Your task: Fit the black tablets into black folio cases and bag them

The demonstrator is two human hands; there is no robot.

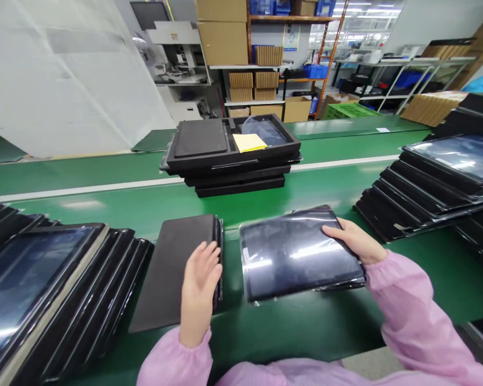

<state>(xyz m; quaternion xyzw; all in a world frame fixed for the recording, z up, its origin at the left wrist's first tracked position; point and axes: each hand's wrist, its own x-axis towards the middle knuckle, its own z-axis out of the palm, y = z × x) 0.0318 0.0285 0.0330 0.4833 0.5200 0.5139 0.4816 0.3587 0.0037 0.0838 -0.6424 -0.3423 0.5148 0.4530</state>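
A dark glossy tablet-like screen panel (301, 254) is gripped at its right edge by my right hand (356, 241), thumb on top and the other fingers mostly hidden beneath. It is tilted above the green bench, with part of another dark panel visible under its lower right edge. My left hand (201, 276) holds nothing; its fingers are extended and slightly apart. It hovers over the right edge of a matte black foam sheet (173, 262), which lies on a low stack with shiny plastic edges.
Black trays (233, 166) are stacked at the centre back, with a yellow paper (249, 142) on top. Leaning stacks of trays with screens stand at left (92, 300) and right (430, 182). A white line crosses the green bench (104, 206). Shelves (253, 102) with cartons stand behind.
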